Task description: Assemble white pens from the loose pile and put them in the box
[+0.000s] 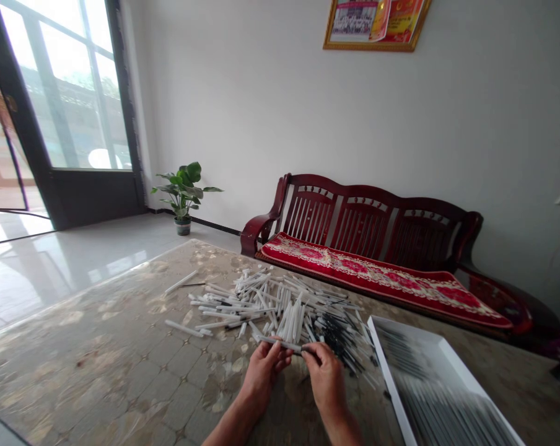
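Note:
My left hand (264, 368) and my right hand (325, 371) are together low in the middle of the view, both pinching one white pen (280, 342) that lies level between them. The left fingers hold its white barrel, the right fingers grip its right end. Just beyond the hands a loose pile of white pen barrels (266, 303) and dark refills (336, 334) is spread on the patterned table (98, 359).
A white box (447, 390) filled with rows of pens lies on the table to the right of my hands. Behind the table stands a dark wooden bench (377, 248) with a red cushion. A potted plant (183, 195) stands by the glass door.

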The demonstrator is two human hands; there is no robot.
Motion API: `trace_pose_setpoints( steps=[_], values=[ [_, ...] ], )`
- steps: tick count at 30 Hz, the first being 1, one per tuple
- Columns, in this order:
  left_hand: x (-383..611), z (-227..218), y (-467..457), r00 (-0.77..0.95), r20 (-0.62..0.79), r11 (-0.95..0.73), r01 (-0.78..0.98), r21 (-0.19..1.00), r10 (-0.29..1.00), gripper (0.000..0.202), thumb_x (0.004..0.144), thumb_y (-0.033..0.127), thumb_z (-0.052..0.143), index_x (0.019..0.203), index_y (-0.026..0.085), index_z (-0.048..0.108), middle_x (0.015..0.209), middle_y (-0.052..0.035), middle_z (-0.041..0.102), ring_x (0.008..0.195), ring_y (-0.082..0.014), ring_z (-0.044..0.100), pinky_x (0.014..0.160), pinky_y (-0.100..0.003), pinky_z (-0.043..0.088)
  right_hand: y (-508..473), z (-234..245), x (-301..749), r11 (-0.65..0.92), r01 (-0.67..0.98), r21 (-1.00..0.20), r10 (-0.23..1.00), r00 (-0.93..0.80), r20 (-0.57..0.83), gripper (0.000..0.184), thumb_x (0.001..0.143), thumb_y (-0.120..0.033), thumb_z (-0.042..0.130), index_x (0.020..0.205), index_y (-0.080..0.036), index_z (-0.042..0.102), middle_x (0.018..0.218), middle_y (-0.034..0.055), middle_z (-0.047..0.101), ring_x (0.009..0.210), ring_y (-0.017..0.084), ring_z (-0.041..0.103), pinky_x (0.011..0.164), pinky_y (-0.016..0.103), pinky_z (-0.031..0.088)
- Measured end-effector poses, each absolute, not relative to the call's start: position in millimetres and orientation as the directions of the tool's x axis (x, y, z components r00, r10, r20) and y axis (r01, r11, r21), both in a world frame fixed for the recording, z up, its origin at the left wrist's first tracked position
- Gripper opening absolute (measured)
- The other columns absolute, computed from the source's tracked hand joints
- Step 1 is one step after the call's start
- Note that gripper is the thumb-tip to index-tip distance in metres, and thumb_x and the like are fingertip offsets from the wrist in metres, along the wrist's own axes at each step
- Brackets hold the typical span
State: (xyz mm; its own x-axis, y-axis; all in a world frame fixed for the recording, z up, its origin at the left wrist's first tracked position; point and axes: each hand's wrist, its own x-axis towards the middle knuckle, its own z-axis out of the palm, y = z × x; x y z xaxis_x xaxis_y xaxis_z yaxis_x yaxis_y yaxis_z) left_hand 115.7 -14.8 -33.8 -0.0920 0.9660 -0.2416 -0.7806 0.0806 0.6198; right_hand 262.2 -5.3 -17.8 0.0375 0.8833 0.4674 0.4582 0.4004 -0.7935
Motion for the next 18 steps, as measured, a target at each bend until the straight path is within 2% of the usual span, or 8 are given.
trace_pose_setpoints(
  steps=[3,7,12,15,18],
  values=[
    [116,-33,-16,-0.091,-0.226,0.076,-0.770,0.633,0.970,0.043,0.054,0.034,0.089,0.083,0.015,0.064,0.072,-0.0023,0.072,0.068,-0.0151,0.070,0.064,-0.024,0.057,-4,-21,262,0.362,0.427,-0.829,0.904,0.054,0.423,0.015,0.078,-0.033,0.062,0.079,-0.021,0.072,0.076,0.0051,0.073,0.070,0.020,0.068,0.067,0.025,0.053],
    [118,-32,-19,-0.104,-0.212,0.066,-0.743,0.666,0.972,0.044,0.054,0.036,0.089,0.083,0.016,0.063,0.071,-0.0014,0.071,0.067,-0.0152,0.070,0.063,-0.024,0.056,-2,-30,264,0.256,0.325,-0.910,0.955,0.063,0.291,0.027,0.080,-0.044,0.060,0.083,-0.019,0.070,0.069,0.0049,0.071,0.056,0.018,0.065,0.052,0.024,0.051],
    [119,-26,-22,-0.126,-0.199,0.054,-0.705,0.708,0.972,0.043,0.055,0.038,0.088,0.083,0.016,0.063,0.071,-0.0009,0.071,0.066,-0.0156,0.069,0.064,-0.026,0.055,-5,-32,266,0.307,0.480,-0.822,0.933,0.019,0.360,0.028,0.085,-0.046,0.055,0.081,-0.021,0.067,0.068,0.0046,0.070,0.060,0.019,0.063,0.055,0.025,0.047],
    [120,-25,-24,-0.114,-0.185,0.060,-0.679,0.732,0.976,0.043,0.056,0.039,0.087,0.082,0.016,0.062,0.070,-0.0005,0.070,0.065,-0.0159,0.069,0.062,-0.026,0.055,-9,-34,263,0.317,0.559,-0.766,0.918,0.022,0.396,0.038,0.091,-0.051,0.043,0.073,-0.023,0.062,0.067,0.0052,0.068,0.063,0.020,0.062,0.058,0.027,0.045],
    [120,-27,-24,-0.109,-0.173,0.061,-0.655,0.753,0.979,0.041,0.057,0.040,0.086,0.081,0.016,0.063,0.069,0.0003,0.069,0.064,-0.0159,0.068,0.061,-0.026,0.055,-12,-38,260,0.262,0.554,-0.790,0.934,0.060,0.351,0.046,0.092,-0.056,0.035,0.068,-0.025,0.058,0.062,0.0042,0.064,0.059,0.020,0.060,0.055,0.028,0.043]
  ],
)
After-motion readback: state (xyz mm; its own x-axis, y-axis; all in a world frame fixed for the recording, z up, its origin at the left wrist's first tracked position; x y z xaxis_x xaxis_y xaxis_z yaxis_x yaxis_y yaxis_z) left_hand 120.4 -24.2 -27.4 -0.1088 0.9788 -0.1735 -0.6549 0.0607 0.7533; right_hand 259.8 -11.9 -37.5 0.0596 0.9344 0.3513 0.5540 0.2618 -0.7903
